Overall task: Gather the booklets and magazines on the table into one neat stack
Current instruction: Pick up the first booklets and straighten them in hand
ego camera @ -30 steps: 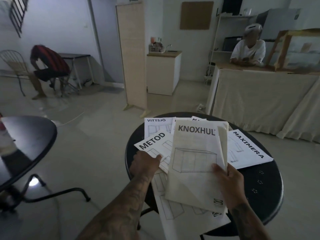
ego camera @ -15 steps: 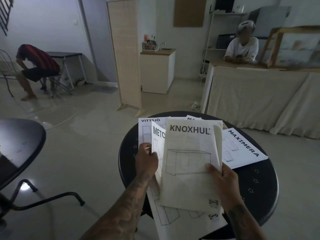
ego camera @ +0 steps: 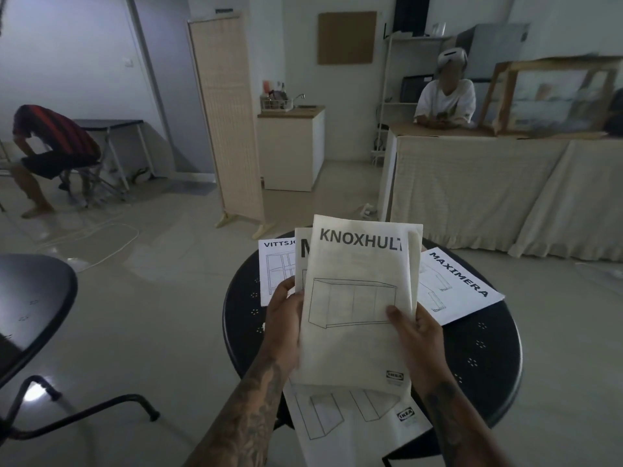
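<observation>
Booklets: the KNOXHULT booklet [ego camera: 357,298] and another behind it are gripped by the left hand [ego camera: 283,318] and right hand [ego camera: 416,328] above the round black table [ego camera: 472,358]; VITTSJÖ [ego camera: 274,264] and MAXIMERA [ego camera: 458,284] lie flat near its far edge.

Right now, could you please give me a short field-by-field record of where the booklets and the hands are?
surface: round black table
in hand: KNOXHULT booklet, raised, on top
behind it: booklet starting with M, title mostly hidden
left hand: grips the left edge of the held booklets
right hand: thumb on the KNOXHULT cover
flat on table: VITTSJÖ booklet on the left, MAXIMERA booklet on the right
overhanging near edge: large IKEA sheet
stack: not yet complete
</observation>
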